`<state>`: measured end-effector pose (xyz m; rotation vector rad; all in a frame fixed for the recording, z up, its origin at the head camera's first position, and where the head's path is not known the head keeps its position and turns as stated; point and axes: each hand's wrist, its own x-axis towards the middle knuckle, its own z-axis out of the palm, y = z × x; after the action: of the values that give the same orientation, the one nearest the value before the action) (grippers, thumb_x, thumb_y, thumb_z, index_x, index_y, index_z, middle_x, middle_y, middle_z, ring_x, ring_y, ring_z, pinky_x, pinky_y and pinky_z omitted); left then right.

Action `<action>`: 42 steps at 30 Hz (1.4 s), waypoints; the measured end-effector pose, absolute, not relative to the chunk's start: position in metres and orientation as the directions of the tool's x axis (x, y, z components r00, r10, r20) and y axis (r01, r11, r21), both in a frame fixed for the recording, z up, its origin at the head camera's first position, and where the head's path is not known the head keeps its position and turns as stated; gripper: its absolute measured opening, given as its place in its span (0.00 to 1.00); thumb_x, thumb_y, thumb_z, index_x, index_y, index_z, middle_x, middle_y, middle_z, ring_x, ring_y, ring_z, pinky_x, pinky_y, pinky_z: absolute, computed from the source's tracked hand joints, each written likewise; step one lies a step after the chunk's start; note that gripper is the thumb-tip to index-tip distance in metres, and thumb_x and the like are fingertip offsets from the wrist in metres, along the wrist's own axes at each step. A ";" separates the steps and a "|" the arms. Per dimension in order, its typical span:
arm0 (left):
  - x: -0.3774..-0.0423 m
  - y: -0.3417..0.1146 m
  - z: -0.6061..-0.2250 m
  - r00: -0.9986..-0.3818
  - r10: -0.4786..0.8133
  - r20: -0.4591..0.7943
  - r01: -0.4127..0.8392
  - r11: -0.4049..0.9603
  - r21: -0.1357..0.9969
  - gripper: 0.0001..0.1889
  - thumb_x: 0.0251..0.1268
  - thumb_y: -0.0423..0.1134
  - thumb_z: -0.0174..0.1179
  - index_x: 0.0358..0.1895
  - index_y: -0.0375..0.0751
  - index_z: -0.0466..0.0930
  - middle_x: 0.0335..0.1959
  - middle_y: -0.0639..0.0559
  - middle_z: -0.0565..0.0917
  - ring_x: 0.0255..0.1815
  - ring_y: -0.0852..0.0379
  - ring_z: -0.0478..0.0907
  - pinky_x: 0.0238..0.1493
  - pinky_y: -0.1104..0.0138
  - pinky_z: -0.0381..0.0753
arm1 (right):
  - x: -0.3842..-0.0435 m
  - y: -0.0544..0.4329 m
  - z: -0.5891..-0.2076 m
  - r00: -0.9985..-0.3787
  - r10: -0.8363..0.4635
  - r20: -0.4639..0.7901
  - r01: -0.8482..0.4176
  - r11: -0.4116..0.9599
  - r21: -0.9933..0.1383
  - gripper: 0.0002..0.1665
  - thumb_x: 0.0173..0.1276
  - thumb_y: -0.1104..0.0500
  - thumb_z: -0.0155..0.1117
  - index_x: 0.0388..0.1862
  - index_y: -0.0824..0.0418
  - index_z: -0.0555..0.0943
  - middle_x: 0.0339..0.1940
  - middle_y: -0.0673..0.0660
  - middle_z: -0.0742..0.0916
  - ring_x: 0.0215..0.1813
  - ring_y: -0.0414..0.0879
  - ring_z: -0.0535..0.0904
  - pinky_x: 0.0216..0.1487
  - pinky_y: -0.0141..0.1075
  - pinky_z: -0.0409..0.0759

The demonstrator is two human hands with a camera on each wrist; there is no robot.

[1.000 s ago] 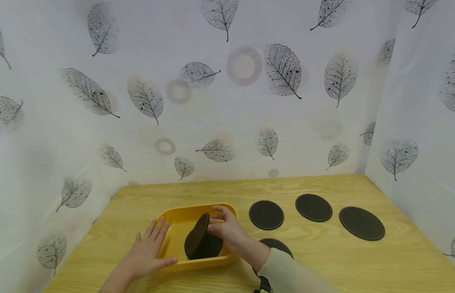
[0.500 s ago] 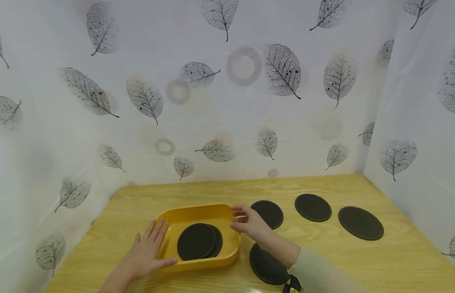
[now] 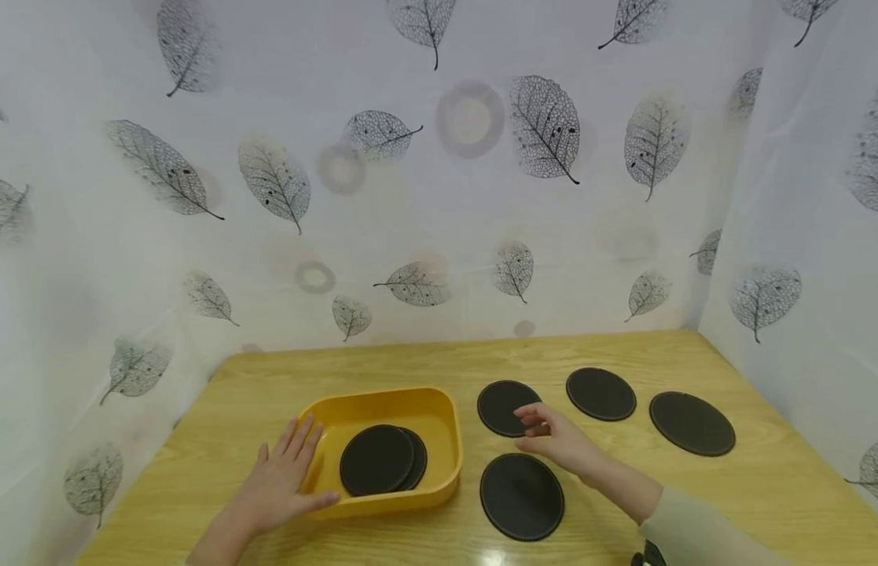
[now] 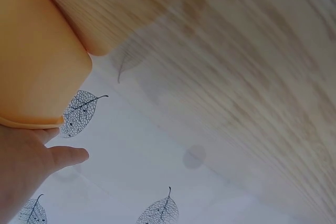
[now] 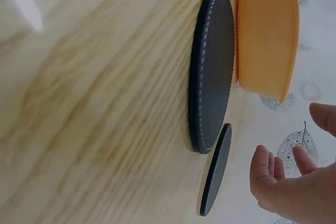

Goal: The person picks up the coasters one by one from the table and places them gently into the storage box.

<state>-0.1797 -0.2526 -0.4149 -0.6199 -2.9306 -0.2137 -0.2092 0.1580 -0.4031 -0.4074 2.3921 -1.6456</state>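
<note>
My left hand [image 3: 277, 479] rests with spread fingers on the left rim of a yellow plastic tray [image 3: 453, 440]; the left wrist view shows the fingers against the tray wall [image 4: 42, 51]. Two round black coasters overlap inside the tray, the upper coaster [image 3: 376, 461] covering most of the lower coaster [image 3: 417, 460]. My right hand [image 3: 562, 444] hovers with loosely bent fingers and nothing in them. It is by the right edge of a black coaster [image 3: 502, 405]. Nearer the front lies another coaster [image 3: 522, 497], with pale edge stitching visible in the right wrist view [image 5: 218, 72].
Two more black coasters, one coaster [image 3: 601, 394] at the back and another coaster [image 3: 692, 424] at the far right, lie flat on the wooden table [image 3: 622, 503]. A white leaf-patterned curtain [image 3: 467, 212] stands behind the table and along its sides.
My right hand let go of a coaster, which now lies flat over the other one in the tray. That hand then moved right, out over the table. The left hand stayed on the rim.
</note>
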 end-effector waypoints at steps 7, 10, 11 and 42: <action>-0.179 -0.254 -0.414 -0.914 0.381 0.140 0.399 0.907 0.137 0.49 0.49 0.66 0.52 0.67 0.35 0.49 0.68 0.37 0.47 0.68 0.42 0.37 0.48 0.32 0.49 | -0.209 0.164 -0.412 -0.899 -0.437 0.019 -0.235 0.445 -0.864 0.27 0.56 0.60 0.64 0.53 0.69 0.68 0.51 0.67 0.71 0.50 0.64 0.67 0.41 0.47 0.74; -0.178 -0.255 -0.415 -0.913 0.380 0.150 0.399 0.907 0.132 0.49 0.49 0.66 0.52 0.67 0.35 0.50 0.68 0.37 0.48 0.68 0.42 0.38 0.48 0.33 0.49 | -0.209 0.163 -0.416 -0.863 -0.501 0.056 -0.345 0.505 -0.791 0.27 0.56 0.57 0.64 0.53 0.68 0.69 0.51 0.67 0.71 0.50 0.64 0.67 0.42 0.49 0.73; -0.178 -0.255 -0.415 -0.913 0.379 0.150 0.398 0.908 0.131 0.49 0.49 0.66 0.52 0.67 0.35 0.50 0.68 0.37 0.48 0.68 0.42 0.38 0.48 0.33 0.49 | -0.208 0.163 -0.417 -0.852 -0.520 0.061 -0.375 0.525 -0.764 0.28 0.56 0.57 0.65 0.53 0.67 0.69 0.50 0.66 0.71 0.50 0.64 0.68 0.42 0.50 0.72; -0.179 -0.254 -0.412 -0.913 0.382 0.141 0.403 0.900 0.167 0.48 0.50 0.64 0.54 0.67 0.35 0.49 0.68 0.38 0.47 0.66 0.37 0.41 0.48 0.33 0.51 | -0.199 0.163 -0.418 -0.760 -0.632 -0.151 -0.469 0.695 -0.545 0.48 0.34 0.51 0.78 0.59 0.56 0.68 0.37 0.52 0.68 0.38 0.47 0.61 0.33 0.38 0.66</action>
<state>-0.1789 -0.2535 -0.4117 -0.6132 -2.9593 -0.2944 -0.1988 0.1634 -0.4176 -0.8652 2.5790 -0.6983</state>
